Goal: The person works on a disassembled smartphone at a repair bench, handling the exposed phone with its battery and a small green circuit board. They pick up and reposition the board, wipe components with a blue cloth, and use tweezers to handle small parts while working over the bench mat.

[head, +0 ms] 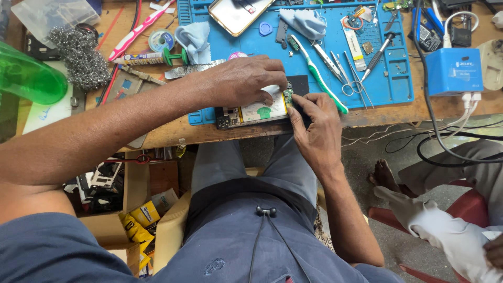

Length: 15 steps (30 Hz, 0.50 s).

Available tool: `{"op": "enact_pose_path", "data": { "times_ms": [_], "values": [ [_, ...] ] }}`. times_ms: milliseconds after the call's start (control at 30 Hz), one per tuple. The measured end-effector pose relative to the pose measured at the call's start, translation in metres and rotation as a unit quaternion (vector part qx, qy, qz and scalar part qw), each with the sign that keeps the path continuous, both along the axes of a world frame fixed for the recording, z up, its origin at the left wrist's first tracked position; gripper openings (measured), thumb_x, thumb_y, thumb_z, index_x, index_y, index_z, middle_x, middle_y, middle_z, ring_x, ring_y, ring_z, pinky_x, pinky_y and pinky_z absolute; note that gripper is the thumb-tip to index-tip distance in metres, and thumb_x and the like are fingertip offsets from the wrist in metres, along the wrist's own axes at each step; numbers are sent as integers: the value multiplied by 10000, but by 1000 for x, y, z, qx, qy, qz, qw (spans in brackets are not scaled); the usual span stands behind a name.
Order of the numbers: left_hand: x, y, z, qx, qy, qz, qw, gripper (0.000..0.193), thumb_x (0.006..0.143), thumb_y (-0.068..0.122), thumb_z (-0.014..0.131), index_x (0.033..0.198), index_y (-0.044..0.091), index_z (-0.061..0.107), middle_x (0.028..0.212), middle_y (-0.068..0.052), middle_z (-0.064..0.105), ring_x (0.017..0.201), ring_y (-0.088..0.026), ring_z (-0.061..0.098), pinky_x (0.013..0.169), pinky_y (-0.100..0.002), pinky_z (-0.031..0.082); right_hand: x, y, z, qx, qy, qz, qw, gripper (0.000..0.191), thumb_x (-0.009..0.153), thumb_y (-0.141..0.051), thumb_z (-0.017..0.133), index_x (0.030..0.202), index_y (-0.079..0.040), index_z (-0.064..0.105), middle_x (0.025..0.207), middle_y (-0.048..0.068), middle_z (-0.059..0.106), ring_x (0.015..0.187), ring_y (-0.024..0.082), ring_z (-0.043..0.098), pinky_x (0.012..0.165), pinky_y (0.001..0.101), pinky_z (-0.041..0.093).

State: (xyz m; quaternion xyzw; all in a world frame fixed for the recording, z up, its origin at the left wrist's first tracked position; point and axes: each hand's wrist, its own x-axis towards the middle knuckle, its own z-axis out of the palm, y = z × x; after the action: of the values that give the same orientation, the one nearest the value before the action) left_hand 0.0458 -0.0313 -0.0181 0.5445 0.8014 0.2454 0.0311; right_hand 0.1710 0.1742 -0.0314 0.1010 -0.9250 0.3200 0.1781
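Together, left hand and right hand each grip the flat, opened phone.

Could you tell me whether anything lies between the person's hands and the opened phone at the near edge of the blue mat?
Nothing visible does. The left hand rests directly on the opened phone, and the right hand touches its right end. The green toothbrush and tweezers lie off to the side.

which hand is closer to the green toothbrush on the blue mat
Right. The right hand lies just below the green toothbrush, near its handle end; the left hand sits farther off, to its left.
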Motion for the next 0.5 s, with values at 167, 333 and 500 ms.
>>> {"op": "enact_pose_path", "data": {
  "times_ms": [167,333,500],
  "values": [
    [0,-6,0,5,-18,17,1000,378,841,232,818,1161,92,673,1173,-66,645,1145,-316,612,953,-466,499,-4,8,0,-62,-8,25,998,271,972,-65,730,1238,-10,717,1100,139,694,978,252,690,856,362,545],
    [-1,-1,-1,25,7,-7,1000,490,817,203,811,1272,99,661,1185,-101,633,1122,-337,605,917,-472,502,-3,18,2,-56,-44,10,997,239,970,-43,717,1208,-35,734,1096,136,707,929,237,697,801,345,542],
    [-8,2,5,-25,43,-26,998,524,802,241,819,1286,119,660,1149,-79,641,1097,-308,613,879,-450,524,-2,16,1,-58,-33,11,998,263,959,-37,720,1221,-43,737,1089,125,704,921,214,691,808,334,546]
  ]
}}
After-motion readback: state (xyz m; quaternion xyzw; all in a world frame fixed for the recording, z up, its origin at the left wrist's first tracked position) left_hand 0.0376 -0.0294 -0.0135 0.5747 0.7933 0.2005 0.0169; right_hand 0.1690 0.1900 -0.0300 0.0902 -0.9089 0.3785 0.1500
